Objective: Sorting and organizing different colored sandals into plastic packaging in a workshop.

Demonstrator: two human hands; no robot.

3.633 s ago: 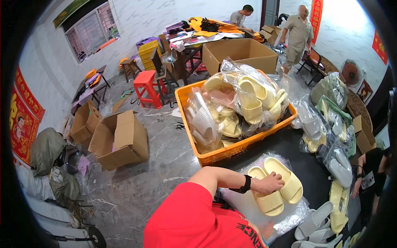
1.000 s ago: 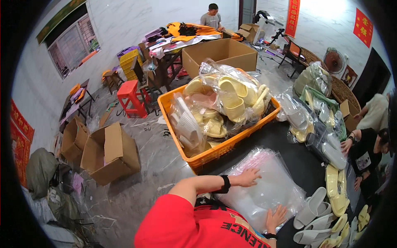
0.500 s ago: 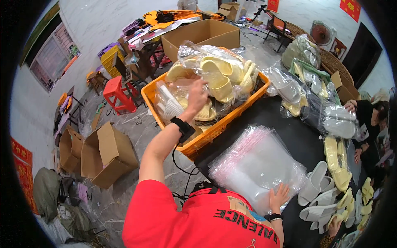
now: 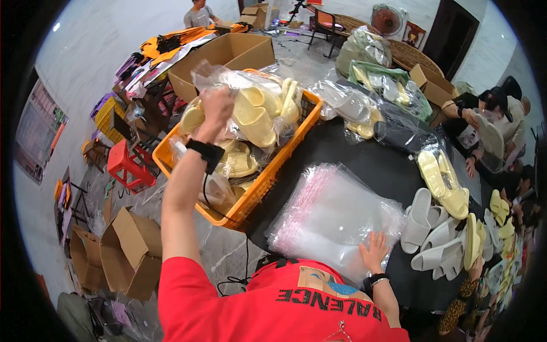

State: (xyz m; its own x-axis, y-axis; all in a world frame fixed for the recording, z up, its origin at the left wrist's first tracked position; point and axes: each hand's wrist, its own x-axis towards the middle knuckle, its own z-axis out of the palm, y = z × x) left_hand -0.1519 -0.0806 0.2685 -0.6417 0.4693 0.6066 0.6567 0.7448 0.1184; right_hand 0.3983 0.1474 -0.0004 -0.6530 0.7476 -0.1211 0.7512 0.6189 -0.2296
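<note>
Clear, glossy plastic bags (image 4: 336,219) lie in a flat, roughly square stack on the black surface (image 4: 336,149), in front of the person. Film is thin and wrinkled, with pink bands along the left side. Left of it: orange rigid-plastic crate (image 4: 273,185), rectangular, heaped with pale-yellow chunky moulded slides (image 4: 253,122), mostly under crinkled clear film.

Right grip (image 4: 374,251): released, fingers spread, palm down flat on the near-right part of the bag stack. Left grip (image 4: 218,105): at the top of the crate heap, fingers curled in against film. Cannot tell if it is grasping anything; fingertips hidden.

Stack looks translucent and milky in the middle, sheet edges slightly fanned, glare on the creases. Yellow slides have rounded toes and ribbed straps.

Clearance: a bare black strip runs between crate and stack, widening toward the far side. Right side is tight: light-grey ribbed slides (image 4: 417,219) stand just beside the stack, with a bagged yellow pair (image 4: 441,182) behind them. Crate's raised rim borders the left arm's path. Thin black cable (image 4: 247,251) hangs below the crate's near corner. Some bare surface beside the right forearm too.
</note>
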